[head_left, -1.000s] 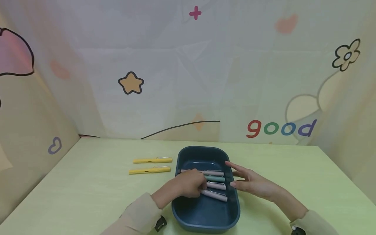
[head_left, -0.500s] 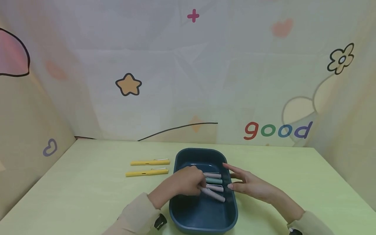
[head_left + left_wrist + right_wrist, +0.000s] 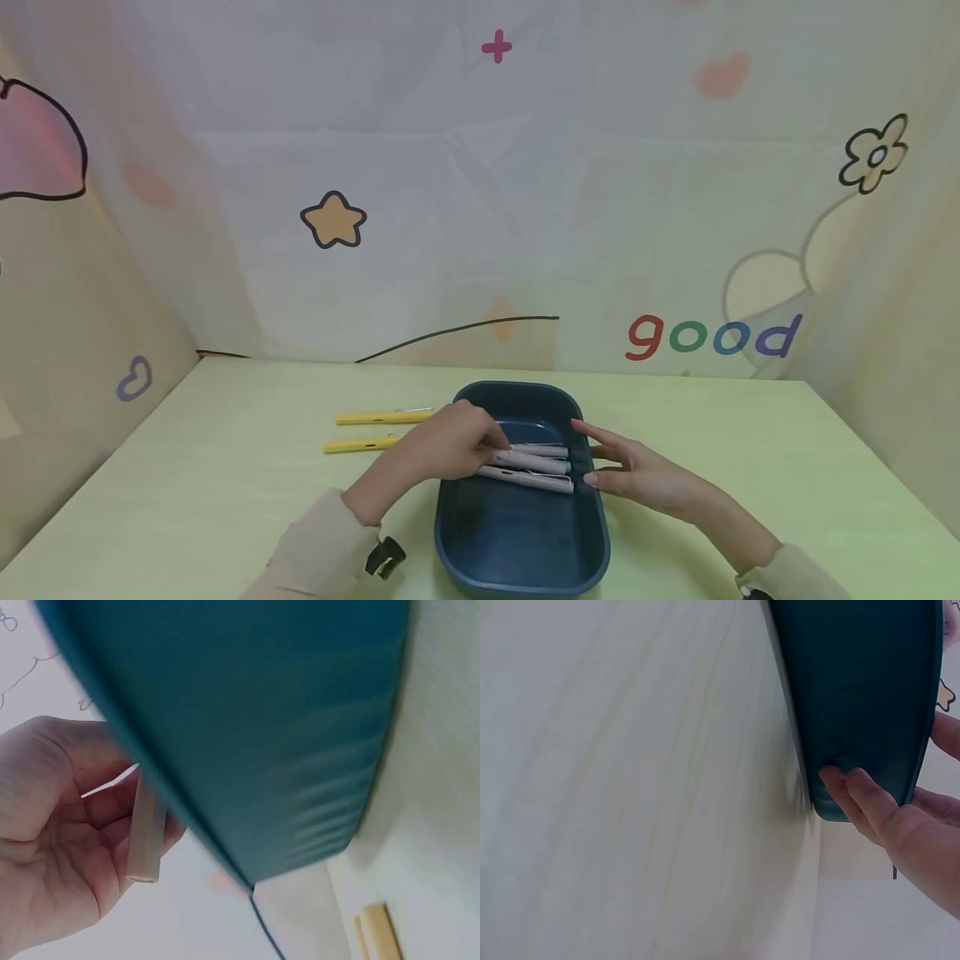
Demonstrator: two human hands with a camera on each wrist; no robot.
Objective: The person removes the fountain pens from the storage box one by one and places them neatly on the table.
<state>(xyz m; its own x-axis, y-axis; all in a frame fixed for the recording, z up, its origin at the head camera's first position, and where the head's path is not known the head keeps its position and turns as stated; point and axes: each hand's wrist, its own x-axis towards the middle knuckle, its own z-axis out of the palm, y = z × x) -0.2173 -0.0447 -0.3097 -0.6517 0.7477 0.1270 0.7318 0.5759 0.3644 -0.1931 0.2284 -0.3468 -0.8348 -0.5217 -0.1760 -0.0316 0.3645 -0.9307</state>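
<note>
My left hand (image 3: 459,437) reaches over the left rim of a dark blue box (image 3: 525,542) and pinches a pale pink pen (image 3: 532,461). In the left wrist view, one end of that pen (image 3: 146,840) sticks out of the fingers. Below the hand, inside the box, lies another pale pen (image 3: 534,481) with a metal clip, and one more pale pen (image 3: 551,450) lies behind. Only a sliver of a green pen shows. At the box's right side, my right hand (image 3: 652,479) has its fingers extended, and its fingertips touch the outer wall (image 3: 855,682).
Two yellow pens (image 3: 378,418) lie side by side on the light green table (image 3: 225,475), left of the box; my left hand and forearm partly cover them. Printed cloth (image 3: 420,167) stands behind and at both sides.
The left hand has shifted up and to the left, lifting the pale pen from the near end of the row over the others. The right hand stays at the box.
</note>
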